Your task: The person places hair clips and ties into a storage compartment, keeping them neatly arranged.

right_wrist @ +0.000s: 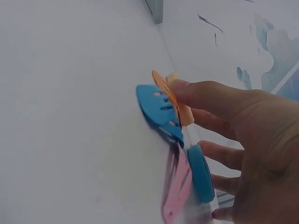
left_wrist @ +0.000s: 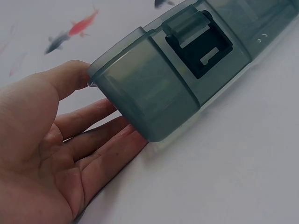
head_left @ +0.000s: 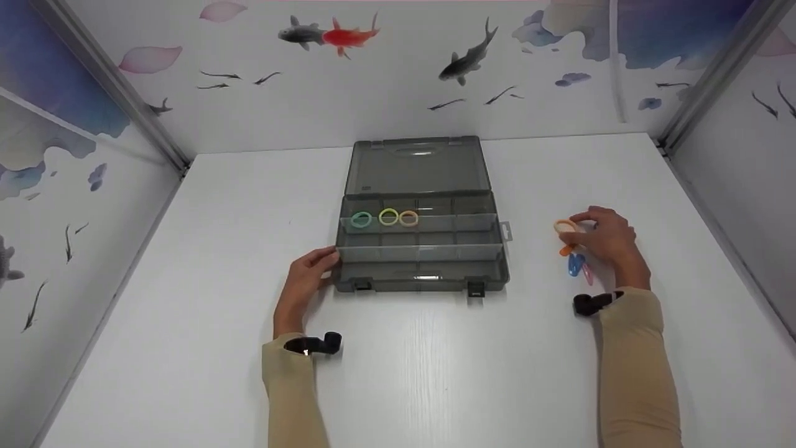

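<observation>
Left hand (head_left: 306,280): your straight fingers lay against the grey organiser box (head_left: 420,249), left front corner.
Box: open mid-table, three hair ties (head_left: 385,218) inside.
Right hand (head_left: 606,239): you pinched an orange hair tie (head_left: 564,226) above the hair clips (head_left: 578,266).
Advice: lift it clear, brace the box.

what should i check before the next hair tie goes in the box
1. Box lid open: ok.
2. Left hand steadying the box's left front corner, fingers flat against it: ok.
3. Right hand pinching the peach hair tie: ok.
4. Free compartments beside the three hair ties in the back row: ok.
5. Clips by the right hand free of the tie: cannot tell.
</observation>
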`<state>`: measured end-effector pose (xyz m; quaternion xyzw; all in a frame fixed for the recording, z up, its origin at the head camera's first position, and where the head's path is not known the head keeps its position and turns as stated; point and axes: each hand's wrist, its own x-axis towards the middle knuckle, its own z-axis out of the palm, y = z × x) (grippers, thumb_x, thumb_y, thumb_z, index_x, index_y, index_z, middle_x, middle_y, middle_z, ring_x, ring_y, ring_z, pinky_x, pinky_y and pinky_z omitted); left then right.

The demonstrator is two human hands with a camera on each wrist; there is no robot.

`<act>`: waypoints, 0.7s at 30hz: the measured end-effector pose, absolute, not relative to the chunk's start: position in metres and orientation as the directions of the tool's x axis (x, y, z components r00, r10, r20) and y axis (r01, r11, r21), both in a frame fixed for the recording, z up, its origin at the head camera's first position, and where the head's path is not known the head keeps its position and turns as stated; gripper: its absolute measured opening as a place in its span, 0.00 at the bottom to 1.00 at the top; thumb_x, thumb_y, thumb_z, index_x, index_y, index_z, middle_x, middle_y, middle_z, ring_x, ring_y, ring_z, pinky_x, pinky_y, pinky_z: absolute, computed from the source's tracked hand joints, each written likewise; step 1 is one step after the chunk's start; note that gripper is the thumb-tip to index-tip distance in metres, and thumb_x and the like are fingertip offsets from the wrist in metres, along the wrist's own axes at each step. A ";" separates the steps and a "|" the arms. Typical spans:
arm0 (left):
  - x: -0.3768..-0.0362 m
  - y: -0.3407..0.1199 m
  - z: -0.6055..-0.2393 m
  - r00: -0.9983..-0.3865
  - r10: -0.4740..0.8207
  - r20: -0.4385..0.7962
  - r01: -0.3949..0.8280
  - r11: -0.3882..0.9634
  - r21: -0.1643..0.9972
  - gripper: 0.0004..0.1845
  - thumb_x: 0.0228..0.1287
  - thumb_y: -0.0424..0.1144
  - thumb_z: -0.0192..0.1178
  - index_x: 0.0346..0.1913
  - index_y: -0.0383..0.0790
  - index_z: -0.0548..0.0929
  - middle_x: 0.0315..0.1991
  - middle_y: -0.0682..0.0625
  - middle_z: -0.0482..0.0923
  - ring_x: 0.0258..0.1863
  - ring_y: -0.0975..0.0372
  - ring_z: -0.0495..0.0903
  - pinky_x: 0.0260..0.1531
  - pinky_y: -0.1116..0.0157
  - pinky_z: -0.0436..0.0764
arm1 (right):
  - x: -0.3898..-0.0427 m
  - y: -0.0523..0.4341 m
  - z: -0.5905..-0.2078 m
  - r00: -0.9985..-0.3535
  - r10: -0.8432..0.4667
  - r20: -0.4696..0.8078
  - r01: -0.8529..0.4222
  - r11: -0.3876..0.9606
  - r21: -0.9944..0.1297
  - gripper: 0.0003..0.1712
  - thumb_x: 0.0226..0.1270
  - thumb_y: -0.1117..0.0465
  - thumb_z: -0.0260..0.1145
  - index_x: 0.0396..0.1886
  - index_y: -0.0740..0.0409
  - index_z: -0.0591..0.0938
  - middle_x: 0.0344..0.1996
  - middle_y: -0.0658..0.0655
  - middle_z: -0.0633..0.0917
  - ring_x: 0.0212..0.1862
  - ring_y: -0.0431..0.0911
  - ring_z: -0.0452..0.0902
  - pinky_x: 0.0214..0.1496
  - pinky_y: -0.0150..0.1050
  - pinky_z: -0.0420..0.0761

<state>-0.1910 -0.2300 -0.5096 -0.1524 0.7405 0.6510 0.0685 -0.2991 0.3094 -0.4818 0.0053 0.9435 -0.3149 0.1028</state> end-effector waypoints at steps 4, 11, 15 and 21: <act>-0.191 -0.230 -0.510 -0.944 -0.136 -0.300 -0.314 0.096 0.945 0.25 0.72 0.48 0.61 0.67 0.42 0.77 0.67 0.44 0.75 0.66 0.54 0.74 0.65 0.54 0.75 | -0.299 0.309 -0.482 -0.978 -0.070 -0.198 0.060 0.811 -0.583 0.34 0.68 0.47 0.68 0.67 0.61 0.75 0.76 0.74 0.55 0.76 0.75 0.44 0.72 0.76 0.38; -0.188 -0.229 -0.512 -0.939 -0.147 -0.310 -0.328 0.127 0.936 0.25 0.72 0.48 0.60 0.67 0.43 0.77 0.68 0.44 0.75 0.67 0.53 0.74 0.66 0.53 0.74 | -0.298 0.306 -0.483 -0.979 -0.068 -0.193 0.065 0.789 -0.611 0.29 0.69 0.50 0.67 0.63 0.62 0.78 0.77 0.72 0.56 0.77 0.73 0.42 0.71 0.78 0.31; -0.186 -0.229 -0.511 -0.939 -0.154 -0.307 -0.329 0.147 0.933 0.25 0.71 0.50 0.61 0.67 0.44 0.77 0.68 0.44 0.75 0.67 0.52 0.74 0.67 0.52 0.72 | -0.298 0.306 -0.483 -0.982 -0.071 -0.177 0.055 0.784 -0.618 0.30 0.69 0.48 0.67 0.63 0.63 0.78 0.77 0.72 0.57 0.78 0.72 0.43 0.70 0.79 0.33; -0.188 -0.228 -0.507 -0.941 -0.158 -0.299 -0.324 0.173 0.930 0.25 0.71 0.51 0.60 0.67 0.46 0.77 0.67 0.45 0.75 0.67 0.53 0.73 0.68 0.52 0.71 | -0.300 0.310 -0.482 -0.979 -0.084 -0.184 0.047 0.790 -0.611 0.34 0.68 0.46 0.67 0.66 0.61 0.75 0.77 0.71 0.57 0.77 0.72 0.47 0.72 0.75 0.44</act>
